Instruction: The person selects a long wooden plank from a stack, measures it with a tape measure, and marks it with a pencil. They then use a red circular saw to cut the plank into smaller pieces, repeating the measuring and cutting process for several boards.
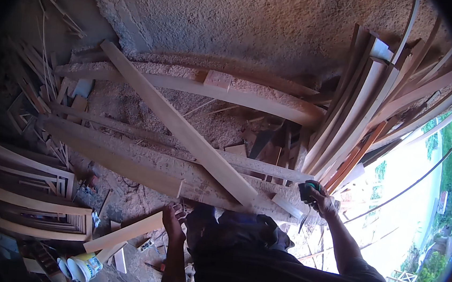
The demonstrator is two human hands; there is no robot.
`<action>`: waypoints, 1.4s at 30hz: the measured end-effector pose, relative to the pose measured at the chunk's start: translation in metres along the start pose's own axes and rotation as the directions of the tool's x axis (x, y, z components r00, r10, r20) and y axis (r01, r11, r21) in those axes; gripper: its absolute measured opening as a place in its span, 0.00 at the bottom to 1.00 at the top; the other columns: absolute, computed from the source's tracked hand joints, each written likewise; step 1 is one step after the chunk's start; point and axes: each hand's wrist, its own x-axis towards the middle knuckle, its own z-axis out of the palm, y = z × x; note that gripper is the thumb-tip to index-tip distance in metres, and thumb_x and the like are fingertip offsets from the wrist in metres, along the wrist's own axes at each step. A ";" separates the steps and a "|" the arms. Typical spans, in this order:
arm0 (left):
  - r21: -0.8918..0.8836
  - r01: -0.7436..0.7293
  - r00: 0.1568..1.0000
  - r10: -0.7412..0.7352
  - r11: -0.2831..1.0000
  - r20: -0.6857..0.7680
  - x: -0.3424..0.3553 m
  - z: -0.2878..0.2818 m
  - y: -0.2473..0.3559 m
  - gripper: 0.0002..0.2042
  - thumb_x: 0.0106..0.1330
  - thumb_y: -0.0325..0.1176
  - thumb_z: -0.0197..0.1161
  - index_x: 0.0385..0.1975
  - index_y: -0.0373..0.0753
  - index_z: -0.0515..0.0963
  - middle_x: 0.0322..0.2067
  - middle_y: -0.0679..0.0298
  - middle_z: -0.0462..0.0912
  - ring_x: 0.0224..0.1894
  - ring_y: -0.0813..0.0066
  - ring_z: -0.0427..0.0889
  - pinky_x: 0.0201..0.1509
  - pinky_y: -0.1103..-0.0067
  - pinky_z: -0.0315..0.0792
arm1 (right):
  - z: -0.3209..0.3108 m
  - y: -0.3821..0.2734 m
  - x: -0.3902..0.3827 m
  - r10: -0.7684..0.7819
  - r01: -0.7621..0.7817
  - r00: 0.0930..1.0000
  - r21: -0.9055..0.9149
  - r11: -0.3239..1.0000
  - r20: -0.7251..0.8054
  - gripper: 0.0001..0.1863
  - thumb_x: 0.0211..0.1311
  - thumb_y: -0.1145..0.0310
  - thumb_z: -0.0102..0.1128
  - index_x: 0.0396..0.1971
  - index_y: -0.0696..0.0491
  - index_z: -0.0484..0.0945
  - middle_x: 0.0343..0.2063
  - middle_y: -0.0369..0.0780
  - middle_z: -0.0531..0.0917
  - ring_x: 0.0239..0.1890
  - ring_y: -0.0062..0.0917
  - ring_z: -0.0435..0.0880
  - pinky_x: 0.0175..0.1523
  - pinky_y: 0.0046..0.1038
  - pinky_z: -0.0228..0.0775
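My right hand (324, 199) is closed around a dark tape measure (308, 191) with a greenish part, above the right end of a dusty wooden beam (205, 188). A thin strip hangs below the tape measure. My left hand (174, 221) is beside my body with its fingers curled; what they hold, if anything, is hard to make out. Next to that hand ends a pale board (124, 233) that slants down to the left. A long planed board (179, 126) lies diagonally across the beams in front of me. A small wooden block (286, 204) rests near my right hand.
Several long boards (356, 98) lean at the right against a rough wall (236, 24). A curved beam (261, 102) lies behind, carrying a block (218, 79). Wooden frames (41, 229) and white containers (79, 268) stand at lower left. Sawdust and offcuts cover the ground; a cable (416, 182) crosses the bright opening.
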 end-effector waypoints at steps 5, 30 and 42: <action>0.018 -0.052 0.995 0.053 0.998 -0.082 0.022 0.009 0.002 0.22 0.73 0.48 0.48 0.60 0.40 0.66 0.49 0.59 0.78 0.37 0.71 0.78 0.37 0.74 0.72 | -0.088 0.071 0.011 -0.162 0.203 0.979 -0.496 0.844 0.125 0.21 0.66 0.59 0.60 0.55 0.51 0.75 0.34 0.37 0.83 0.32 0.21 0.80 0.37 0.26 0.72; 0.648 -0.352 0.606 0.692 0.676 -0.393 0.139 0.015 0.023 0.57 0.52 0.59 0.71 0.72 0.34 0.43 0.70 0.39 0.45 0.71 0.40 0.48 0.73 0.55 0.50 | 0.037 0.075 0.019 -0.653 0.470 0.744 -0.807 0.357 0.144 0.03 0.57 0.74 0.59 0.31 0.53 0.81 0.29 0.45 0.79 0.36 0.43 0.78 0.41 0.40 0.71; 0.360 -0.425 0.553 0.553 0.831 -0.623 0.121 0.053 0.022 0.49 0.50 0.38 0.72 0.73 0.50 0.50 0.68 0.38 0.46 0.68 0.42 0.56 0.67 0.62 0.65 | 0.038 0.063 0.042 -0.598 0.579 0.683 -0.810 0.093 0.419 0.12 0.62 0.66 0.61 0.41 0.57 0.78 0.33 0.47 0.80 0.36 0.40 0.79 0.36 0.40 0.72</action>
